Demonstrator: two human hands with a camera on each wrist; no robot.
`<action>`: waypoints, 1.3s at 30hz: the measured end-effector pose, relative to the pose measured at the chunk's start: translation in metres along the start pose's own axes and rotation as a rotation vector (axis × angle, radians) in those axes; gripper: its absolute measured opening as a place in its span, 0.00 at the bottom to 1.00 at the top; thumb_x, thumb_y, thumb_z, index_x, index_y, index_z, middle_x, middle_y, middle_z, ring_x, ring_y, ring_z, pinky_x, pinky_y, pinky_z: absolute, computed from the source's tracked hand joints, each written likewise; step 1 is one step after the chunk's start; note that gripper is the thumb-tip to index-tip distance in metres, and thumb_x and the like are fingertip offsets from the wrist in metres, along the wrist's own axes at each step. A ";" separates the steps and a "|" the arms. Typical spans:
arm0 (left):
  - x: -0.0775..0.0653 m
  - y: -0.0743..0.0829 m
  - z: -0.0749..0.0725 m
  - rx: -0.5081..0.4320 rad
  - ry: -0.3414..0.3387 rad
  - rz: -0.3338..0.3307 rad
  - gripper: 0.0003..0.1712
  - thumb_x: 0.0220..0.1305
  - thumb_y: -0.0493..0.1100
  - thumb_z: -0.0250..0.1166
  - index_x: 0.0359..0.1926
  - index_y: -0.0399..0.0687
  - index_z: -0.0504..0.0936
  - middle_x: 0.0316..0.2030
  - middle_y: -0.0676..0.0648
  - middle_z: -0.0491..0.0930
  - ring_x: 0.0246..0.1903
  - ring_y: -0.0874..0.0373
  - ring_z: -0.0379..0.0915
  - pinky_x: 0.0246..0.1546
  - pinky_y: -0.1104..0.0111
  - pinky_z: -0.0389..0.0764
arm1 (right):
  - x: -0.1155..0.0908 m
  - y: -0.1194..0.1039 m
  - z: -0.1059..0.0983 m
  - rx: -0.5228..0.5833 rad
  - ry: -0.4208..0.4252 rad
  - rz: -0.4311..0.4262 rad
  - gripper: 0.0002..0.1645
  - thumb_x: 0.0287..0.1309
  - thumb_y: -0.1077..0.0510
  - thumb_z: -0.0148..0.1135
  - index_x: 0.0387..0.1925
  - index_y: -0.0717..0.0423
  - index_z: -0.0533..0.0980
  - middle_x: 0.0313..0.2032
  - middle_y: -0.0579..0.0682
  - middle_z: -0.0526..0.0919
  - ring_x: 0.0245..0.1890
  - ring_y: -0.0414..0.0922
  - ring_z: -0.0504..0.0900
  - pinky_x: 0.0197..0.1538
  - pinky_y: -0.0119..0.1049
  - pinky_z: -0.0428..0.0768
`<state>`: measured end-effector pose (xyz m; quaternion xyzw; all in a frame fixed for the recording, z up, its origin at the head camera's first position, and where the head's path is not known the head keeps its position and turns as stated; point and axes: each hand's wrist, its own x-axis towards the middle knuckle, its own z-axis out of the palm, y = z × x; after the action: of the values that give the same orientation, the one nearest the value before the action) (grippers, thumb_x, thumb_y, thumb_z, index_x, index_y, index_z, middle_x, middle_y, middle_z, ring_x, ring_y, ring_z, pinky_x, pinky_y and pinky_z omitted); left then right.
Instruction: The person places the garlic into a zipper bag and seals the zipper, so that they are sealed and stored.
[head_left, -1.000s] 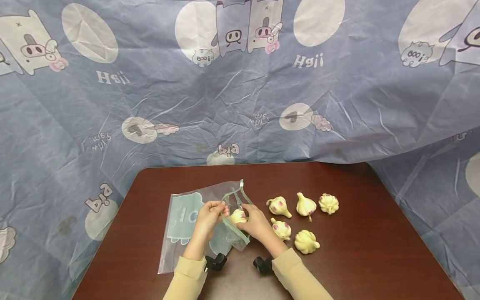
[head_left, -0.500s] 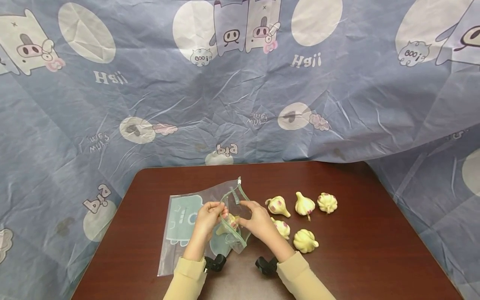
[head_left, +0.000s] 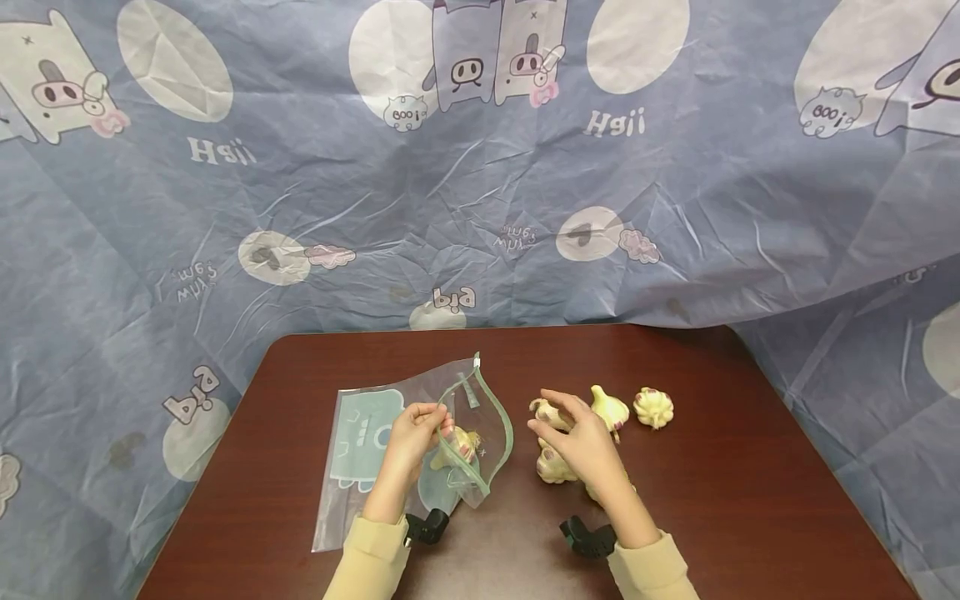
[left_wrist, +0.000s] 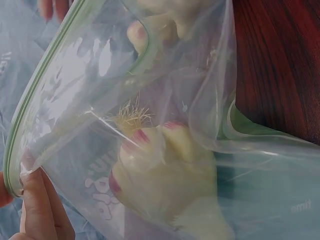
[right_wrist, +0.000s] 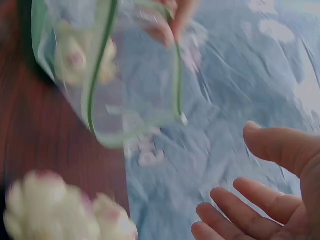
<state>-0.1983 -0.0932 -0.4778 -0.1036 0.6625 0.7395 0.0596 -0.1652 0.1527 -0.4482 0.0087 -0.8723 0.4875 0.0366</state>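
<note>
My left hand [head_left: 408,437] pinches the green-edged mouth of a clear zip bag [head_left: 366,429], whose opening gapes to the right. Through the plastic shows one garlic bulb [left_wrist: 165,175], purple-tinged with a tuft of dry roots. My right hand [head_left: 592,446] is away from the bag, thumb and fingers spread apart with nothing between them. It is over the loose garlic, partly covering a bulb [head_left: 550,414] at the back left and another bulb [head_left: 553,465] nearer the front. In the right wrist view the fingers [right_wrist: 260,215] are loosely extended.
Two more bulbs lie to the right: one upright garlic bulb [head_left: 609,408] and a rounder garlic bulb [head_left: 654,407]. Another is mostly hidden under my right wrist. The dark wooden table [head_left: 750,500] ends at a blue patterned cloth [head_left: 480,208] behind it.
My right hand let go of the garlic bulb inside the bag, came out and moved right over the loose bulbs. The bag's mouth spread wider; my left hand kept its pinch.
</note>
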 end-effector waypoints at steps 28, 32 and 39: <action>0.000 0.000 -0.005 -0.056 -0.021 -0.005 0.13 0.70 0.35 0.59 0.49 0.28 0.70 0.31 0.50 0.81 0.29 0.67 0.79 0.34 0.81 0.83 | -0.066 0.094 -0.062 -0.032 -0.002 0.100 0.53 0.56 0.47 0.72 0.74 0.57 0.54 0.72 0.59 0.59 0.71 0.63 0.57 0.66 0.17 0.66; 0.000 0.000 -0.006 -0.073 -0.026 -0.005 0.13 0.71 0.35 0.59 0.49 0.28 0.69 0.31 0.49 0.81 0.29 0.67 0.79 0.34 0.81 0.83 | -0.068 0.106 -0.059 -0.060 -0.033 0.139 0.59 0.52 0.45 0.74 0.74 0.62 0.51 0.72 0.63 0.57 0.71 0.65 0.56 0.69 0.51 0.64; 0.000 0.001 -0.006 -0.068 -0.021 -0.013 0.12 0.70 0.35 0.59 0.48 0.29 0.70 0.30 0.51 0.80 0.29 0.68 0.78 0.34 0.81 0.82 | -0.067 0.115 -0.050 -0.164 -0.085 0.179 0.67 0.47 0.39 0.76 0.74 0.64 0.48 0.71 0.69 0.54 0.67 0.72 0.60 0.66 0.61 0.69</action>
<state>-0.1980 -0.0993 -0.4774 -0.1023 0.6356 0.7622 0.0679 -0.1017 0.2545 -0.5242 -0.0516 -0.9073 0.4151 -0.0433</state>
